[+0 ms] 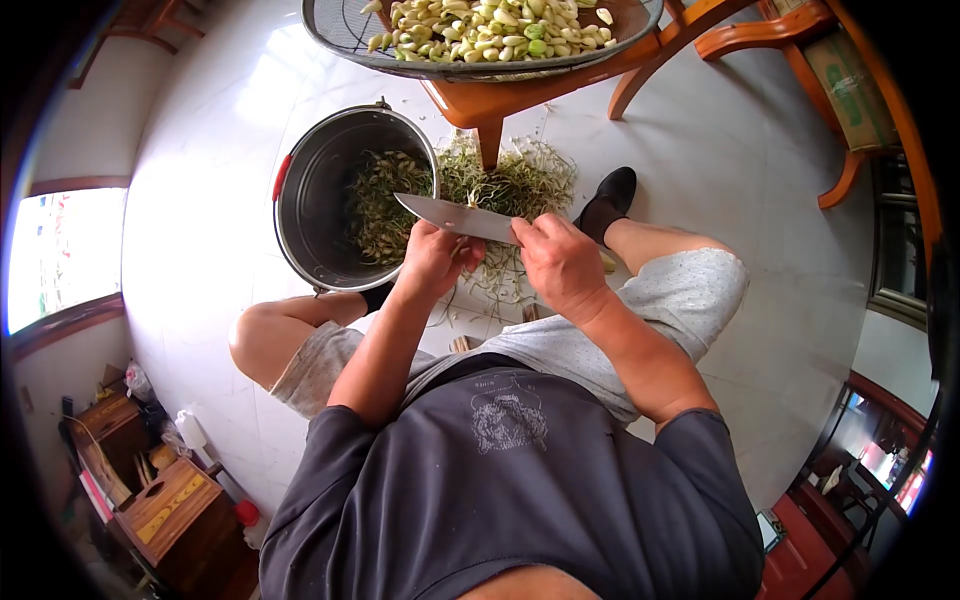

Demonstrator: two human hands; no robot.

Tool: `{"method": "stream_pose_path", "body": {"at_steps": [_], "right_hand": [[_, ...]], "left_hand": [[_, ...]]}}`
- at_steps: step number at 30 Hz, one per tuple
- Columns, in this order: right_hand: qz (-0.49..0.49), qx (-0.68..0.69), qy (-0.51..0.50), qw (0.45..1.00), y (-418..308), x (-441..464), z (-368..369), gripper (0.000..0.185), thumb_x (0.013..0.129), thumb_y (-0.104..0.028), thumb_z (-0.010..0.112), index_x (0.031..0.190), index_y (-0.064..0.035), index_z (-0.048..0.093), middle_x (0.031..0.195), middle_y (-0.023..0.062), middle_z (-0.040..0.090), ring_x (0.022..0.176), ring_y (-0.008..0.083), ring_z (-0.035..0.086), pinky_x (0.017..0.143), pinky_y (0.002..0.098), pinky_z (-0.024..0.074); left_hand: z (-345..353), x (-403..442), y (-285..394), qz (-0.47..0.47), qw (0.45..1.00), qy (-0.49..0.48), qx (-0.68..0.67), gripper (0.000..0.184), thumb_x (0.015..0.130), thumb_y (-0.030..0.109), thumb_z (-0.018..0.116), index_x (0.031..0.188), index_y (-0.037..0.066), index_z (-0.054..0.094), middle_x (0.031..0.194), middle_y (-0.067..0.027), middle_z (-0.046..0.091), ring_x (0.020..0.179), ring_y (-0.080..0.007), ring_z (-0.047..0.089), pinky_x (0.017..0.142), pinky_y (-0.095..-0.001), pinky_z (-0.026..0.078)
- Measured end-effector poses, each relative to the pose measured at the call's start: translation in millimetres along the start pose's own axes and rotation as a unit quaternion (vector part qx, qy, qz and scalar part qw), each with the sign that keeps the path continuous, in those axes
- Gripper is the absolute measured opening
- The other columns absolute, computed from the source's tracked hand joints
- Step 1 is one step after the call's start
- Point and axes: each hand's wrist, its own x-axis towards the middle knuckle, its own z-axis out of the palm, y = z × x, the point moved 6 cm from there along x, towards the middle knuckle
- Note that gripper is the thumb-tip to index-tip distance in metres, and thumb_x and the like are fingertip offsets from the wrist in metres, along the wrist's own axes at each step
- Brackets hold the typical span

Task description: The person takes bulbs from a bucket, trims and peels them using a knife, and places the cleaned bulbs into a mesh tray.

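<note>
My right hand is wrapped round the handle end of a large knife, whose blade points left across my lap. Below the blade, my left hand has its fingers curled close to the metal; what they hold, if anything, is too small to tell. A metal bucket with green and brown trimmings inside stands just beyond my left hand. More stringy trimmings lie in a heap on the floor past the knife.
A wide mesh basket of pale bulbs or sprouts rests on a wooden stool at the top. Wooden chair legs stand at the right. Wooden boxes are at the lower left.
</note>
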Motion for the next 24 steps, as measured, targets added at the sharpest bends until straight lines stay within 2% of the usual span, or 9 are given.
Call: {"method": "stream_pose_path", "body": {"at_steps": [5,7,9,11,15,18,21,24], "right_hand": [[0.021,0.002,-0.005,1.000,2.7,-0.6,1.3,0.023,0.074,-0.003,0.061,0.097,-0.0055,0.065,0.078,0.0088,0.055,0.074,0.0269,0.059,0.063,0.0365,0.0498],[0.101,-0.028,-0.065,0.992,24.3,-5.5,11.1,0.016,0.076,-0.005,0.059,0.091,-0.0058,0.064,0.079,0.0110,0.057,0.074,0.0296,0.060,0.063,0.0394,0.0497],[0.167,-0.048,-0.098,0.980,50.8,-10.4,15.9,0.007,0.078,-0.010,0.058,0.080,-0.0049,0.062,0.079,0.0154,0.059,0.073,0.0349,0.060,0.065,0.0447,0.0488],[0.186,-0.013,-0.066,0.980,59.2,-13.3,11.0,0.009,0.079,-0.012,0.058,0.079,-0.0044,0.062,0.078,0.0161,0.059,0.073,0.0355,0.060,0.065,0.0452,0.0486],[0.193,0.062,-0.049,0.978,55.4,-9.5,7.3,0.012,0.080,-0.012,0.060,0.085,-0.0019,0.064,0.079,0.0186,0.061,0.072,0.0364,0.059,0.066,0.0443,0.0481],[0.178,0.109,-0.027,0.978,46.4,-4.5,4.1,0.014,0.080,-0.011,0.061,0.088,0.0000,0.065,0.079,0.0193,0.062,0.071,0.0355,0.060,0.064,0.0419,0.0476],[0.184,0.146,-0.023,0.972,38.7,0.0,-2.8,0.016,0.081,-0.013,0.061,0.092,-0.0027,0.066,0.079,0.0175,0.062,0.072,0.0348,0.060,0.065,0.0412,0.0482],[0.186,0.183,-0.003,0.965,35.6,1.4,-9.0,0.017,0.081,-0.014,0.061,0.094,-0.0037,0.067,0.078,0.0160,0.061,0.072,0.0339,0.060,0.064,0.0405,0.0482]], "left_hand": [[1.0,-0.8,4.5,0.001,0.999,-0.002,0.054,0.021,0.095,0.015,0.049,0.097,-0.004,0.056,0.072,-0.0102,0.059,0.055,-0.0145,0.057,0.040,-0.0244,0.042],[3.1,-1.1,8.1,-0.013,0.999,0.002,0.052,0.020,0.095,0.015,0.051,0.097,-0.004,0.057,0.073,-0.0099,0.060,0.055,-0.0134,0.056,0.042,-0.0245,0.042],[4.1,-0.5,13.1,0.021,0.997,0.003,0.071,0.018,0.094,0.015,0.053,0.098,-0.003,0.057,0.076,-0.0081,0.060,0.057,-0.0117,0.055,0.046,-0.0239,0.043],[-3.4,3.2,14.9,0.054,0.995,0.012,0.086,0.018,0.092,0.014,0.057,0.103,0.000,0.057,0.079,-0.0039,0.060,0.062,-0.0085,0.053,0.052,-0.0222,0.043],[-11.4,5.0,17.6,0.044,0.999,0.024,-0.021,0.020,0.091,0.010,0.059,0.109,0.001,0.057,0.081,-0.0017,0.058,0.064,-0.0076,0.052,0.055,-0.0217,0.045],[-5.0,2.1,29.8,0.101,0.995,-0.007,-0.018,0.019,0.091,0.009,0.058,0.109,0.002,0.056,0.083,-0.0017,0.059,0.067,-0.0079,0.054,0.057,-0.0217,0.046],[-7.8,2.5,35.8,0.101,0.994,0.047,0.005,0.019,0.088,0.003,0.060,0.107,0.000,0.056,0.085,-0.0045,0.060,0.068,-0.0090,0.056,0.061,-0.0220,0.046],[-19.0,2.4,44.9,0.185,0.957,0.114,0.193,0.021,0.084,0.001,0.064,0.105,0.000,0.056,0.085,-0.0060,0.061,0.070,-0.0092,0.056,0.062,-0.0233,0.047]]}}
